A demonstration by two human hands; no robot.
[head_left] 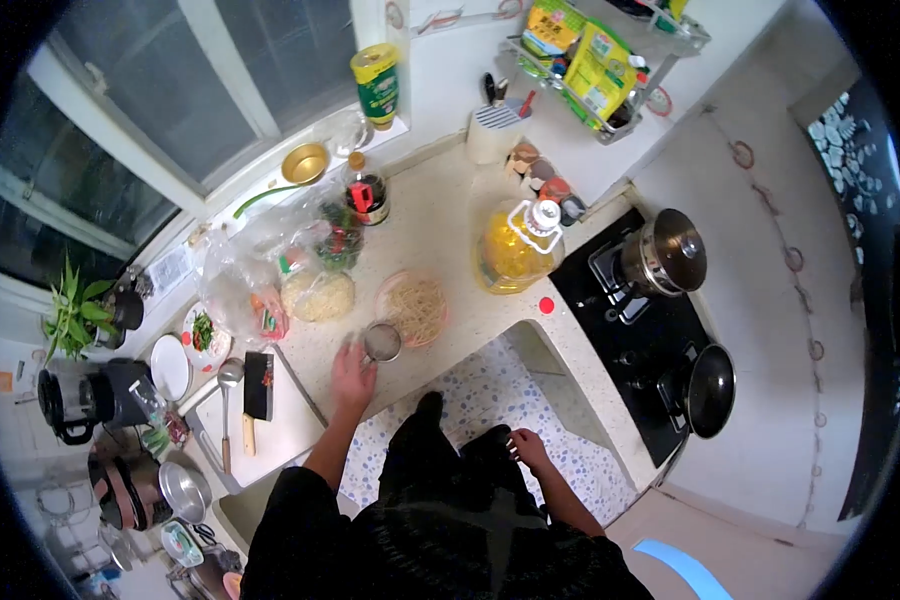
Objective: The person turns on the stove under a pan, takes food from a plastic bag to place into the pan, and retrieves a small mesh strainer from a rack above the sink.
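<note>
My left hand [353,377] is at the counter's front edge, its fingers against the rim of a small round metal cup [381,342]. The cup looks greyish inside; its contents are too small to make out. Right beside it lies a clear, pinkish-rimmed dish of pale noodle-like strands [417,308]. Low at my right side, over the floor, hangs my right hand [523,447], fingers loosely apart with nothing in them. A bag of pale shreds [318,296] sits behind my left hand.
A white cutting board [290,430] bears a cleaver [258,385] and a ladle [228,410] on the left. A large oil jug [515,250] stands near the black stove [610,330], which holds a lidded pot [665,252] and a frying pan [711,391]. A soy sauce bottle [366,190] stands behind.
</note>
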